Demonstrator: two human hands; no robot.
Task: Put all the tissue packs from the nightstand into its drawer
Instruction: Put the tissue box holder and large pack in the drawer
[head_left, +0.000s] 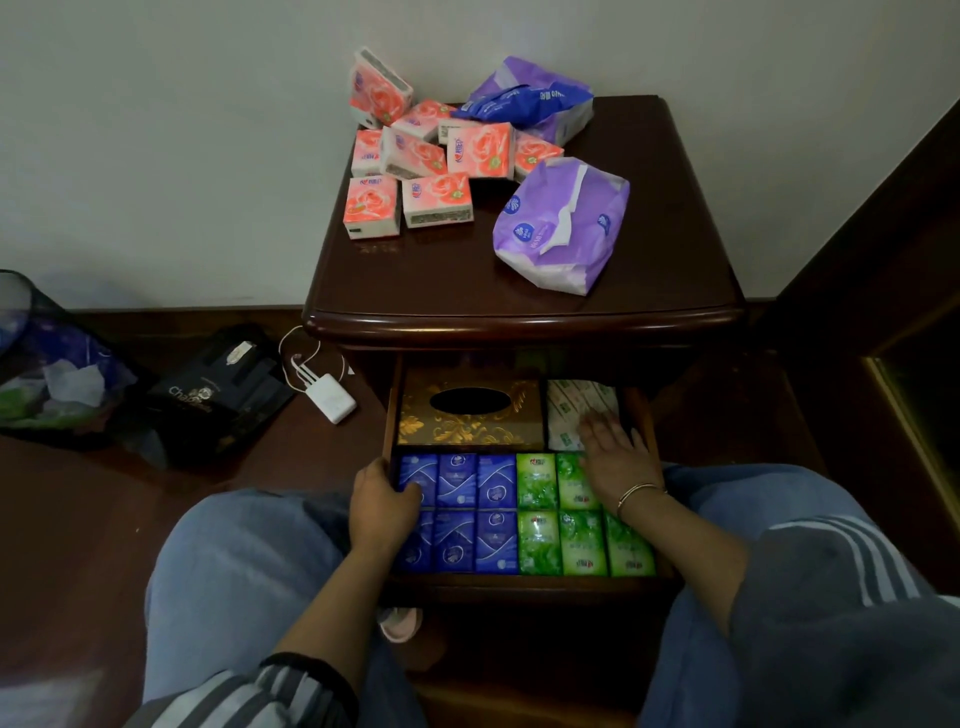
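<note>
Pink tissue packs — "Cha…" box

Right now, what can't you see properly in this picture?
All in the head view:
- The back of the drawer is hidden under the nightstand top.
- The blue packs are partly covered by the left hand; whether it holds one is unclear.
- The white pack lies partly under the right hand.
- The pink packs overlap, so their count is unsure.
- The bin is cut off by the left edge.
- The print on the packs is too small to read.

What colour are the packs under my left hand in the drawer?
Those blue packs are dark blue with pale wavy lines; the head view shows them best.
</note>
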